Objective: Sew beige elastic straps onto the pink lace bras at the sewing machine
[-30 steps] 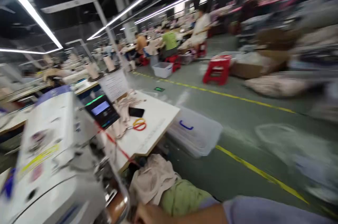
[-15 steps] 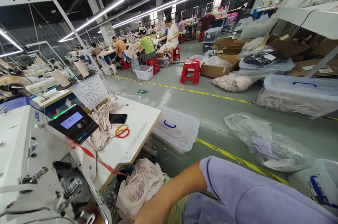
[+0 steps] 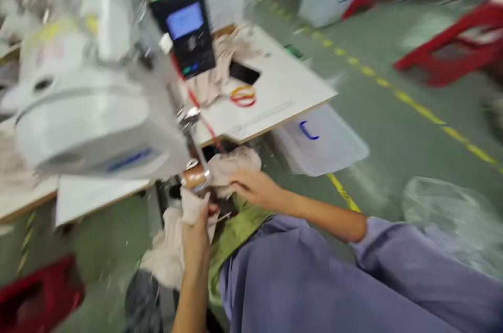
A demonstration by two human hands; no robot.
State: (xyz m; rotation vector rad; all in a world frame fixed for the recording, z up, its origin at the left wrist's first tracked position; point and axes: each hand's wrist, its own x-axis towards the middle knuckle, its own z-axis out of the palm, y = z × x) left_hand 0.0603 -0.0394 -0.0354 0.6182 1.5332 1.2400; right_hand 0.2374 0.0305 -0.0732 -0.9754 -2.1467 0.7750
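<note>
Beside the sewing machine (image 3: 102, 118), my left hand (image 3: 198, 220) is closed on pale beige fabric (image 3: 192, 206), close below the machine's metal arm. More of the fabric hangs down to the left of that hand. My right hand (image 3: 251, 186) lies against a second bunch of beige fabric (image 3: 236, 163) at the table's front edge; its fingers are bent and blurred, and their grip is hard to make out. A green cloth (image 3: 236, 236) covers part of my lap.
On the white table (image 3: 275, 81) are scissors (image 3: 243, 96), a phone (image 3: 244, 72) and beige strips. A control panel (image 3: 184, 29) stands behind. A lidded bin (image 3: 326, 139), a plastic bag (image 3: 444, 212) and red stools (image 3: 451, 45) are on the floor.
The view has swung down and left. Both hands now show at the machine, where before only the right arm was clearly visible. The beige fabric in my left hand has come into view.
</note>
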